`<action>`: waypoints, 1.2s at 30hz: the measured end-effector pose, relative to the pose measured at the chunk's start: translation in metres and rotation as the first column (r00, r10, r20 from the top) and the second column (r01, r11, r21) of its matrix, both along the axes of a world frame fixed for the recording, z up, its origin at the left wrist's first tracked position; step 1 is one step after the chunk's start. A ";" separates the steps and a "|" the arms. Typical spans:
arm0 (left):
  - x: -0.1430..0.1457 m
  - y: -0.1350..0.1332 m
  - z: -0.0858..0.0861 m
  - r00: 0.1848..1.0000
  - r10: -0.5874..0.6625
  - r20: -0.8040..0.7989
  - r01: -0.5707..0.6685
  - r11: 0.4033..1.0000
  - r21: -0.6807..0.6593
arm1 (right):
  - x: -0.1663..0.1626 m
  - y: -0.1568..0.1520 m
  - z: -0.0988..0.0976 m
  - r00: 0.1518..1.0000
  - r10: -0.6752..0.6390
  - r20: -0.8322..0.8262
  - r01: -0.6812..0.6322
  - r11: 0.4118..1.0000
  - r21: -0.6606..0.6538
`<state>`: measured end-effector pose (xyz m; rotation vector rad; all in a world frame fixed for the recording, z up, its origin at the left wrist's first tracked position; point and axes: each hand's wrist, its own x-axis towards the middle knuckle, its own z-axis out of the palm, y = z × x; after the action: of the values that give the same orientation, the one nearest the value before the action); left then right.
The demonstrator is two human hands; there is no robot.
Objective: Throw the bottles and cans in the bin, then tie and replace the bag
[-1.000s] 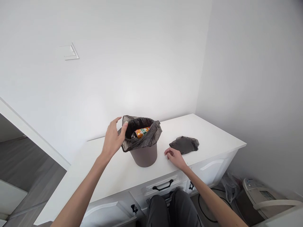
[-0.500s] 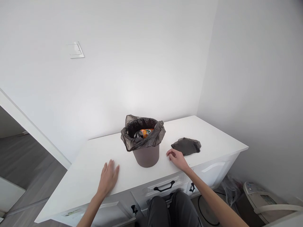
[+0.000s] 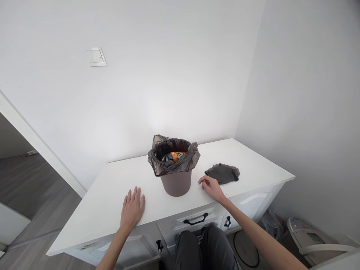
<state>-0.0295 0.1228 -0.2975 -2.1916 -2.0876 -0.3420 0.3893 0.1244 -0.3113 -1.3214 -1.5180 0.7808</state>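
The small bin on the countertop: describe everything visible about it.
The small bin is a round, taupe, plastic-looking tub, upright on the white countertop. A dark grey liner bag is folded loosely over its rim, and an orange drinks can lies inside. Neither hand touches it: the left hand lies flat to its left, the right hand curled to its right.

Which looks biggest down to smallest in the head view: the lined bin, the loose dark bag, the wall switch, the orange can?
1. lined bin
2. loose dark bag
3. wall switch and orange can: these look about alike, and the can is partly hidden in the liner, so they stay unranked.
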 end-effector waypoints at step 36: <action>0.099 0.006 0.211 0.593 -0.042 0.804 0.168 0.983 -0.072 | -0.018 0.004 0.210 0.962 0.165 -0.218 -0.208 0.960 -0.190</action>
<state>0.0696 0.1288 -0.0868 -2.5368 -2.3873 -1.5055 0.3717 0.1283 -0.1017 -1.2191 -1.4421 1.1889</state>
